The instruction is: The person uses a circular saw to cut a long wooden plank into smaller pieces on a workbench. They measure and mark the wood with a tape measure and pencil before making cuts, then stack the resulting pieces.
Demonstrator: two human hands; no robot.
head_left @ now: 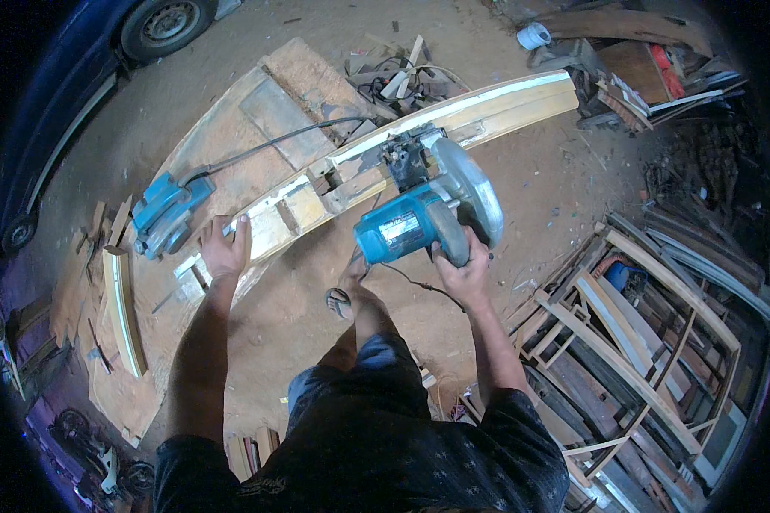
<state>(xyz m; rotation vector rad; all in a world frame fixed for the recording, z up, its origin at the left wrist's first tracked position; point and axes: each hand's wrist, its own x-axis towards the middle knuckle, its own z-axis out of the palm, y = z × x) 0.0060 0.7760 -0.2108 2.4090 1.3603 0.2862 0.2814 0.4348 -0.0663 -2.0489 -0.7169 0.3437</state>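
My right hand [464,272] is closed around the rear handle of a blue circular saw [399,227] with a grey blade guard [473,184]. The saw is tilted over the near edge of a long wooden beam [505,111], its base by the beam's middle; I cannot tell whether the blade touches wood. Notches and patches of white paint mark the beam's upper face. My left hand [223,248] lies on the beam's left part, thumb apart from the fingers. Just left of that hand, a blue electric planer [167,214] rests on the work surface.
Beneath the beam is a dusty board table [222,120]. A short curved wooden piece [124,312] lies at left. A black cord [282,137] runs from the planer. Wooden frames and planks [642,368] are stacked at right; scraps [406,77] lie beyond. A blue vehicle [68,94] stands far left.
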